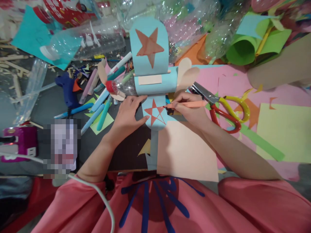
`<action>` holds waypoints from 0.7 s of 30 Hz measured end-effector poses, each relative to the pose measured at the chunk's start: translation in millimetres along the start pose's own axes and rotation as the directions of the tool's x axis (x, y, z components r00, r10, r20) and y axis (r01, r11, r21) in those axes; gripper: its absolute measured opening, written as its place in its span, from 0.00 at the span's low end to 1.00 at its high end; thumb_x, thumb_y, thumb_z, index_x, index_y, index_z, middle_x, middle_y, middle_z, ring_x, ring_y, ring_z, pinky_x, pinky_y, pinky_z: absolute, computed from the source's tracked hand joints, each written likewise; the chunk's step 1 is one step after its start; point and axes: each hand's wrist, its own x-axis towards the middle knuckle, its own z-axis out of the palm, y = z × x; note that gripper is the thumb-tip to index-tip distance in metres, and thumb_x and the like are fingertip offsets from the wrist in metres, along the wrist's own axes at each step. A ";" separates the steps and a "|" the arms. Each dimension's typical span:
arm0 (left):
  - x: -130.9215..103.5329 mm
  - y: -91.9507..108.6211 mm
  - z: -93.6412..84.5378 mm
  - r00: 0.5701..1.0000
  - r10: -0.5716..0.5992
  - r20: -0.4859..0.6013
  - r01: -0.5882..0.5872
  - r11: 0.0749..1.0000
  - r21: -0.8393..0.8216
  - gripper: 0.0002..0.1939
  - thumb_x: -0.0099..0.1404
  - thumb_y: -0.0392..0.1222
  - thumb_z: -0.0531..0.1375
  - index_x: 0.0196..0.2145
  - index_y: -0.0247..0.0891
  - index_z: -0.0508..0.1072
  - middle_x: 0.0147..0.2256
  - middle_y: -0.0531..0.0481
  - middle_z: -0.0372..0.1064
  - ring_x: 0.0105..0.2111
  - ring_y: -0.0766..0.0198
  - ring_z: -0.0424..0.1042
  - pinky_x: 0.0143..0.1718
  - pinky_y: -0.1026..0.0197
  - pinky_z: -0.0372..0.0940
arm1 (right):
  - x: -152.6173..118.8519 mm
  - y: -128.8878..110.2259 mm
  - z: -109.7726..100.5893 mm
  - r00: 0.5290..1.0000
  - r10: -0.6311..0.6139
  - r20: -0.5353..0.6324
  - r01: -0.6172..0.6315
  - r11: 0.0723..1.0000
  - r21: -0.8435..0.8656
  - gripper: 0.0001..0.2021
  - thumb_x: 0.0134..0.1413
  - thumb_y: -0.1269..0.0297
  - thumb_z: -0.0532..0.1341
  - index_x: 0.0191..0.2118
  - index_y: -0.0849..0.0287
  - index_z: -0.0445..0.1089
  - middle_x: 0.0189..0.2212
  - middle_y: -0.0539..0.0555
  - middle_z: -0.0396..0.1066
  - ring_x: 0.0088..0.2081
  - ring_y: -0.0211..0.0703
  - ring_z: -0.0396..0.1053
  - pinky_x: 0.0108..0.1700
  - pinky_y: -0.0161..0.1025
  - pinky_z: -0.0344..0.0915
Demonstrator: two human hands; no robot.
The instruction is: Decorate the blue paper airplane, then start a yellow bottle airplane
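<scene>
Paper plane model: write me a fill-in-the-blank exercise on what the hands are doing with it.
The right hand holds an orange ____ to the near wing.
The left hand presses flat on the wing beside a half-coloured ____.
The scissors with red and yellow handles lie to the ____ of the right hand.

Missing words: marker; star; right

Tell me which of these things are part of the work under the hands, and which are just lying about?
In use:
- orange marker in the right hand
- half-coloured star on the blue wing
- bottle plane, steadied by the left hand

Lying about:
- scissors
- blue glue gun
- loose markers
- clear bottle
- peach sheet
</scene>
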 end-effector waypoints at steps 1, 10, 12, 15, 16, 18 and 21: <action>0.0 0.1 -0.1 1.000 0.000 -0.001 0.000 1.000 0.001 0.30 0.62 0.39 0.63 0.61 0.38 0.65 0.49 0.44 0.66 0.52 0.50 0.67 0.58 0.49 0.63 | 0.1 0.0 0.1 1.000 0.003 -0.001 -0.003 1.000 -0.007 0.07 0.44 0.70 0.64 0.20 0.55 0.70 0.22 0.48 0.75 0.29 0.40 0.77 0.29 0.35 0.69; 0.8 -0.2 -0.3 1.000 0.001 0.013 -0.001 1.000 0.003 0.30 0.62 0.40 0.62 0.61 0.39 0.65 0.50 0.44 0.66 0.52 0.50 0.67 0.58 0.49 0.62 | 2.0 -2.0 0.1 0.997 -0.066 -0.049 0.066 0.998 0.012 0.08 0.40 0.75 0.60 0.18 0.56 0.68 0.18 0.47 0.72 0.23 0.36 0.72 0.26 0.34 0.67; 1.0 0.3 -1.0 1.000 0.003 0.014 -0.003 1.000 0.005 0.30 0.62 0.40 0.62 0.61 0.38 0.65 0.50 0.44 0.66 0.52 0.50 0.67 0.58 0.49 0.62 | 1.5 -2.5 0.8 0.998 -0.051 -0.045 0.052 0.999 0.014 0.07 0.40 0.73 0.60 0.17 0.56 0.68 0.19 0.47 0.73 0.23 0.36 0.72 0.27 0.35 0.67; 1.1 0.8 -1.7 1.000 0.005 0.018 -0.005 1.000 0.001 0.30 0.62 0.40 0.62 0.61 0.38 0.65 0.50 0.43 0.66 0.53 0.50 0.67 0.58 0.49 0.62 | 1.4 -2.0 1.1 0.999 -0.030 -0.044 0.029 1.000 -0.005 0.06 0.40 0.71 0.61 0.18 0.56 0.69 0.20 0.47 0.73 0.24 0.36 0.71 0.26 0.34 0.64; 1.1 0.7 -1.7 1.000 0.005 0.018 -0.005 1.000 0.000 0.30 0.62 0.40 0.62 0.61 0.38 0.65 0.50 0.43 0.66 0.53 0.50 0.67 0.58 0.49 0.62 | 1.6 -1.5 1.0 0.998 -0.030 -0.047 0.029 1.000 -0.010 0.06 0.40 0.72 0.61 0.18 0.57 0.69 0.19 0.47 0.73 0.24 0.36 0.71 0.26 0.34 0.64; 1.0 0.4 -1.5 1.000 0.006 0.016 -0.006 1.000 -0.004 0.30 0.62 0.40 0.62 0.61 0.38 0.65 0.50 0.43 0.66 0.53 0.50 0.67 0.58 0.49 0.63 | 2.0 -0.6 0.5 0.998 -0.036 -0.049 0.035 0.999 -0.011 0.08 0.40 0.74 0.60 0.17 0.57 0.68 0.19 0.47 0.72 0.24 0.36 0.71 0.27 0.34 0.64; 0.9 -0.4 -0.8 1.000 0.004 0.010 -0.004 1.000 -0.006 0.30 0.62 0.40 0.62 0.62 0.38 0.65 0.49 0.43 0.66 0.52 0.49 0.67 0.58 0.48 0.62 | 2.0 -0.8 0.3 0.998 -0.038 -0.046 0.037 0.999 -0.020 0.10 0.41 0.76 0.60 0.17 0.57 0.67 0.19 0.47 0.72 0.24 0.36 0.71 0.29 0.35 0.66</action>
